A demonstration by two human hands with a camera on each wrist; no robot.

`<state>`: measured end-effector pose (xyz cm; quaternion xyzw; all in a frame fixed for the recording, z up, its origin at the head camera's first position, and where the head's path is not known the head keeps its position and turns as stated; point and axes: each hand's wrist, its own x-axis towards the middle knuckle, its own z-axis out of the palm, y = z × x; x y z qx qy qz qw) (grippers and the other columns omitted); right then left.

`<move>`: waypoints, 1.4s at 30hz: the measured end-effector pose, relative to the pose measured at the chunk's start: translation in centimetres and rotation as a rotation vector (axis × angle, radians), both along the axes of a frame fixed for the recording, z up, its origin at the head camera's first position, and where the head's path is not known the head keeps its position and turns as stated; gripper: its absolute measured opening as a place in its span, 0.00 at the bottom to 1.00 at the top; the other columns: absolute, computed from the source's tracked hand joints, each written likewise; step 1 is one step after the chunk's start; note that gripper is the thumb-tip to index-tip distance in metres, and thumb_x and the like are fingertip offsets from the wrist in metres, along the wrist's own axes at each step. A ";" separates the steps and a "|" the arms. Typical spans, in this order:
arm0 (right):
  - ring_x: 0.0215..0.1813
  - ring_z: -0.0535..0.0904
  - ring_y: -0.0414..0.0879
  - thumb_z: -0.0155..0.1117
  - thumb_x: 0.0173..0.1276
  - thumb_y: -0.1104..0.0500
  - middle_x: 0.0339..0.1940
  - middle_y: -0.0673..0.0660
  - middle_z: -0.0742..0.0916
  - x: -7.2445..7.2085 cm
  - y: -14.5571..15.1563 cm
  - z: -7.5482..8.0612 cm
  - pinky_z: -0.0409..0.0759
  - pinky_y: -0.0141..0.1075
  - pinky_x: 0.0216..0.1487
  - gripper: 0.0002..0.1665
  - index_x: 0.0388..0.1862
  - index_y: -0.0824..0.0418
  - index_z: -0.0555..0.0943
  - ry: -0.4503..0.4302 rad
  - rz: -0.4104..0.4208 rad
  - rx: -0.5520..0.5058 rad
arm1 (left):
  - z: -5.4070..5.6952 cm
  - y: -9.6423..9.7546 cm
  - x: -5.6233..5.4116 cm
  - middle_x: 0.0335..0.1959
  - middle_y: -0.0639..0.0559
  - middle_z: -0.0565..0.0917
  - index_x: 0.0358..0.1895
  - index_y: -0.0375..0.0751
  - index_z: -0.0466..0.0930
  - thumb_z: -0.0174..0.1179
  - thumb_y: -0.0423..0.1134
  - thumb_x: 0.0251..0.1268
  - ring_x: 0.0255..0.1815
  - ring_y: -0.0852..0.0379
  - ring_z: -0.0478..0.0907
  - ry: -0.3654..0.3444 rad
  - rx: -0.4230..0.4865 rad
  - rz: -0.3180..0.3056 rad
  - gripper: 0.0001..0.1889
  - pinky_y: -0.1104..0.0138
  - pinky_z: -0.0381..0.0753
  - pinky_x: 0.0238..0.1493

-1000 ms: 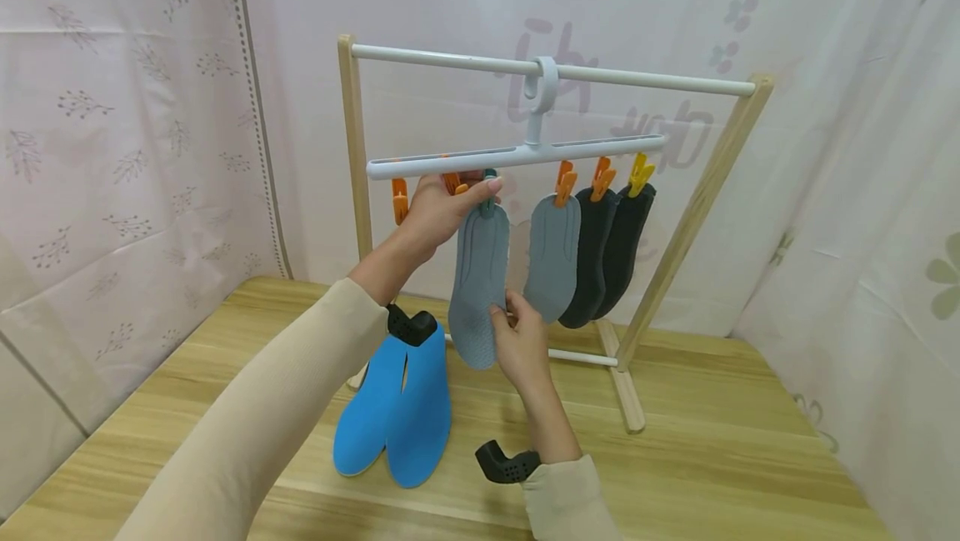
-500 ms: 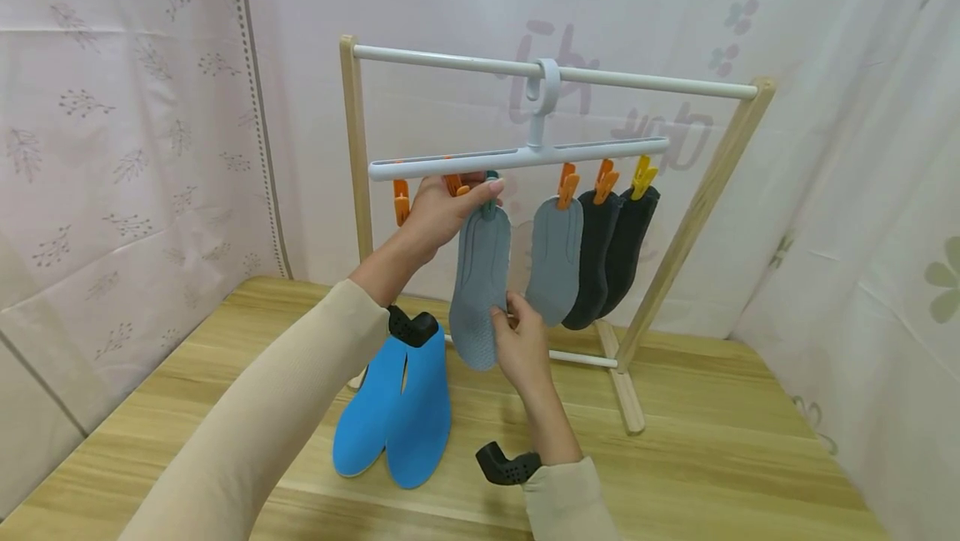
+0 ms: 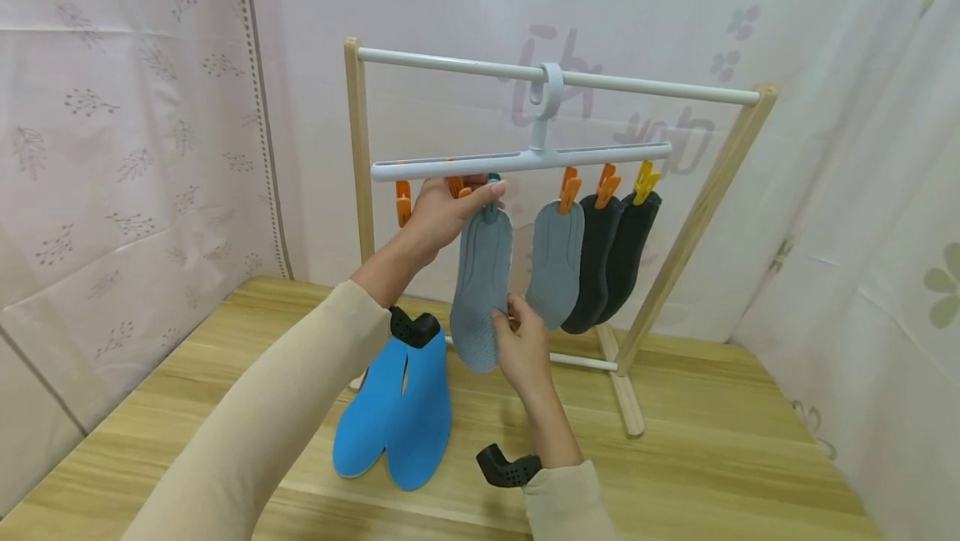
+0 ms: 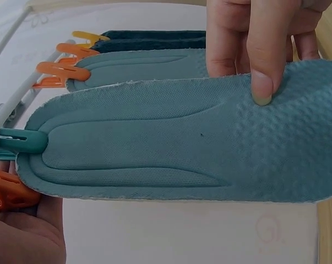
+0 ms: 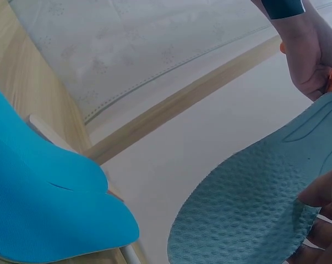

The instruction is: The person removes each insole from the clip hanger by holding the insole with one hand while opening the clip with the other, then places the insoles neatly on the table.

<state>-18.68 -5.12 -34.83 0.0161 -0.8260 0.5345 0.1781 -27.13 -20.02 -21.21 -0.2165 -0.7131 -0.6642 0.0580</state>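
A grey-blue insole (image 3: 482, 274) hangs heel-down from a green clothespin (image 4: 22, 141), which bites its upper end in the left wrist view. My left hand (image 3: 437, 213) pinches that clothespin's handles, just under the white hanger (image 3: 465, 167). Lower down, my right hand (image 3: 523, 348) pinches the insole's right edge between thumb and fingers, its thumb lying on the textured face. To the right, a matching grey insole (image 3: 555, 270) and two black insoles (image 3: 597, 274) hang from clothespins. Beside my left hand is an orange clothespin (image 3: 457, 186), partly covered by it.
The hanger hooks over the top bar of a rack with wooden posts (image 3: 697, 216). Two blue insoles (image 3: 420, 433) stand leaning at the rack's lower left on the wooden table (image 3: 712, 458). Another orange clothespin (image 3: 403, 203) hangs near the hanger's left end. Patterned curtains surround the table.
Both hands keep their grips on the clothespin and the insole. Only a slight shift of the whole head view shows, with the rack a little lower and further right.
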 end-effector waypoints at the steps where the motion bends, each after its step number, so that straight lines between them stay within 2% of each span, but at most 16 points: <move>1: 0.55 0.86 0.56 0.54 0.78 0.58 0.57 0.61 0.87 0.0 0.0 0.0 0.84 0.47 0.51 0.19 0.63 0.61 0.80 0.003 -0.001 0.000 | 0.0 0.0 0.0 0.52 0.49 0.79 0.53 0.43 0.77 0.67 0.46 0.68 0.57 0.51 0.78 0.001 0.002 -0.001 0.16 0.58 0.78 0.64; 10: 0.55 0.86 0.56 0.54 0.78 0.59 0.58 0.61 0.87 0.0 0.0 0.0 0.84 0.45 0.49 0.19 0.63 0.62 0.79 -0.002 0.011 -0.008 | 0.1 0.1 0.1 0.51 0.50 0.80 0.51 0.43 0.77 0.67 0.46 0.68 0.56 0.51 0.81 -0.019 0.025 -0.004 0.16 0.59 0.77 0.67; 15: 0.55 0.85 0.56 0.54 0.78 0.60 0.59 0.62 0.87 0.0 -0.1 0.0 0.84 0.47 0.51 0.19 0.63 0.62 0.79 -0.003 0.019 -0.017 | 0.2 0.2 0.1 0.45 0.51 0.80 0.48 0.43 0.78 0.67 0.44 0.68 0.49 0.49 0.87 -0.021 0.080 -0.017 0.13 0.61 0.81 0.63; 20: 0.56 0.86 0.56 0.54 0.78 0.59 0.60 0.61 0.86 0.1 -0.2 0.1 0.84 0.48 0.52 0.19 0.64 0.60 0.79 -0.006 0.020 -0.023 | 0.2 0.4 0.1 0.42 0.52 0.81 0.48 0.43 0.77 0.67 0.43 0.68 0.44 0.52 0.88 -0.024 0.117 -0.012 0.13 0.62 0.84 0.60; 28: 0.54 0.86 0.56 0.55 0.78 0.60 0.60 0.62 0.86 0.3 0.0 0.1 0.82 0.41 0.46 0.18 0.63 0.63 0.80 0.009 0.019 -0.010 | 0.1 0.6 0.1 0.42 0.51 0.82 0.50 0.42 0.77 0.67 0.43 0.68 0.42 0.55 0.89 -0.029 0.134 -0.012 0.14 0.62 0.85 0.59; 35: 0.57 0.86 0.56 0.55 0.78 0.59 0.61 0.62 0.86 0.2 0.0 0.1 0.84 0.48 0.53 0.20 0.64 0.62 0.79 0.004 0.017 -0.008 | 0.3 0.7 0.2 0.40 0.51 0.82 0.51 0.42 0.76 0.66 0.41 0.69 0.40 0.56 0.89 -0.023 0.161 -0.023 0.14 0.63 0.86 0.56; 42: 0.56 0.86 0.57 0.55 0.77 0.60 0.59 0.63 0.87 0.2 0.0 0.1 0.84 0.49 0.52 0.19 0.63 0.63 0.80 0.014 0.007 0.005 | 0.2 0.8 0.0 0.39 0.51 0.83 0.50 0.41 0.77 0.67 0.41 0.68 0.39 0.57 0.89 -0.030 0.179 -0.029 0.13 0.62 0.87 0.55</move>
